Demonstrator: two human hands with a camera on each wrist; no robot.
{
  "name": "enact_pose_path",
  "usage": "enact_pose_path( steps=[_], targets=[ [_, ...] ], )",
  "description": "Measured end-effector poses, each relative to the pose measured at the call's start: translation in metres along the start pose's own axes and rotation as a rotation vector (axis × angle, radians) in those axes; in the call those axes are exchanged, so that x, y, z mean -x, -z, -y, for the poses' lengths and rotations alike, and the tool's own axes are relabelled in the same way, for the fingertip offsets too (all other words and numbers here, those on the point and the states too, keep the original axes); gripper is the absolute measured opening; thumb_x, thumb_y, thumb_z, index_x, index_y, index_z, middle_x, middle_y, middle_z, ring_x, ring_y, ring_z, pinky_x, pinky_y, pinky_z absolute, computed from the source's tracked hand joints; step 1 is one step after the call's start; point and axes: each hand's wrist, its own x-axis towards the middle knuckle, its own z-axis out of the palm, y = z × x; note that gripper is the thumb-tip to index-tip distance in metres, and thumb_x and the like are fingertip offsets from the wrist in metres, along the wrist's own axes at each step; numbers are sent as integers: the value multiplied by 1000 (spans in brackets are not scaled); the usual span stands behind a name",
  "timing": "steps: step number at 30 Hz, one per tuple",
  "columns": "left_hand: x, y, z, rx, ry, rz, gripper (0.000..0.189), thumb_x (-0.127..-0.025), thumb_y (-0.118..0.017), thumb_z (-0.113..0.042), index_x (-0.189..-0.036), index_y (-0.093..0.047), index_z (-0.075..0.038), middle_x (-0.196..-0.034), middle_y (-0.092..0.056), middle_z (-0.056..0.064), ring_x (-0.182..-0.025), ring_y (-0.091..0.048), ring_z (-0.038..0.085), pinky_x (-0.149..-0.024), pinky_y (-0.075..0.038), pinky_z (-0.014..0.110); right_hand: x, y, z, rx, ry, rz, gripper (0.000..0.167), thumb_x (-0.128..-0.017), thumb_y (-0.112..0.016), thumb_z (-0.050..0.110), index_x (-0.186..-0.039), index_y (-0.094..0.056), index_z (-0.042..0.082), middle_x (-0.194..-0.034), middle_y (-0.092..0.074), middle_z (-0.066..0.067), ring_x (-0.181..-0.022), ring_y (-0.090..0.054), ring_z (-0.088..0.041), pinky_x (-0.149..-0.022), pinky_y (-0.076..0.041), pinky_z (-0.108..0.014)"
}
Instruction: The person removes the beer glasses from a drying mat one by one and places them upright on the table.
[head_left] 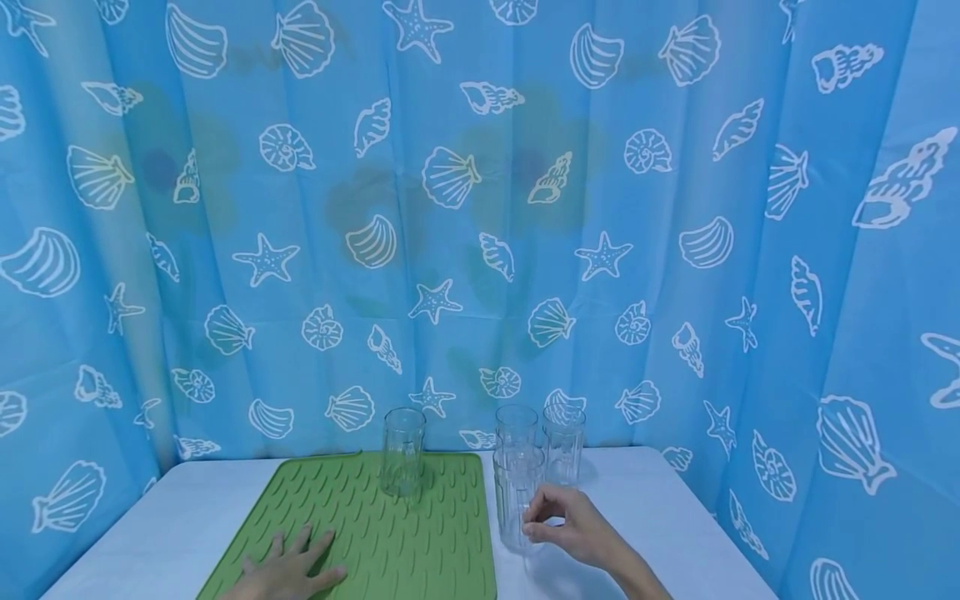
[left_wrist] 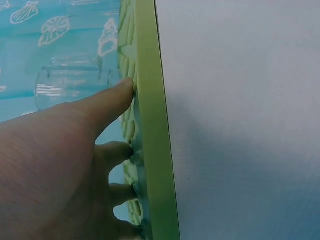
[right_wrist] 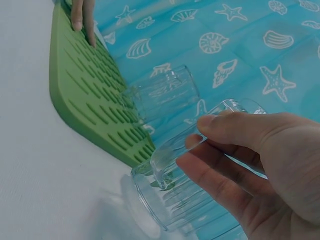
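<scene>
My left hand (head_left: pixel 281 571) rests with fingers spread on a green ridged mat (head_left: pixel 442 542) and touches its surface; the left wrist view shows the fingertips on it. A clear glass mug (head_left: pixel 403 454) stands upright toward the back of the mat. To the right of the mat, my right hand (head_left: pixel 573 525) pinches the handle of the nearest clear glass mug (right_wrist: pixel 175 195) between thumb and fingers. That mug stands upright on the white table, its base at the surface. Behind it are two more clear glasses, one at the back (head_left: pixel 516 421) and one to its right (head_left: pixel 566 450).
A white-covered table (head_left: pixel 660 533) lies under everything, and the mat covers its left middle part. Blue curtains (head_left: pixel 465 250) with white shells and starfish hang behind the table and along both sides. The clear glasses at the right stand close together.
</scene>
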Motion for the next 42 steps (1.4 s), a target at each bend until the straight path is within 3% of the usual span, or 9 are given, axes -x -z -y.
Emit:
enact_pose_path(
  steps=[9,12,22,42],
  targets=[
    [-6,-2,2,1,28,27,96,-82,-46,-80,-152,-37,-15,-158,-27,27,-137,-11,69,-92,-8,90,2,0,-8,-30,-12,31,15,-93,-66,9,-94,-61,-5,-91,-66,-28,-81,-70,-14,-72,-61,-33],
    [-7,-2,4,-3,7,12,96,-83,-47,-79,-151,-39,-11,-155,-29,30,-134,-13,71,-90,-8,91,2,0,-8,-15,-19,23,14,-93,-65,8,-94,-61,-5,-92,-66,-26,-81,-70,-15,-72,-61,-32],
    [2,1,-2,-10,-1,15,93,-85,-47,-76,-151,-39,-9,-154,-28,32,-134,-11,71,-91,-5,91,1,-2,-10,25,-136,-23,14,-92,-68,14,-93,-63,1,-95,-70,-18,-83,-71,-10,-72,-60,-27],
    [1,1,-3,5,13,18,97,-84,-44,-79,-152,-36,-11,-157,-26,30,-137,-9,69,-92,-5,90,0,-2,-11,95,-229,-56,17,-92,-70,18,-93,-63,2,-91,-71,-11,-80,-71,-16,-65,-60,-27]
  ],
)
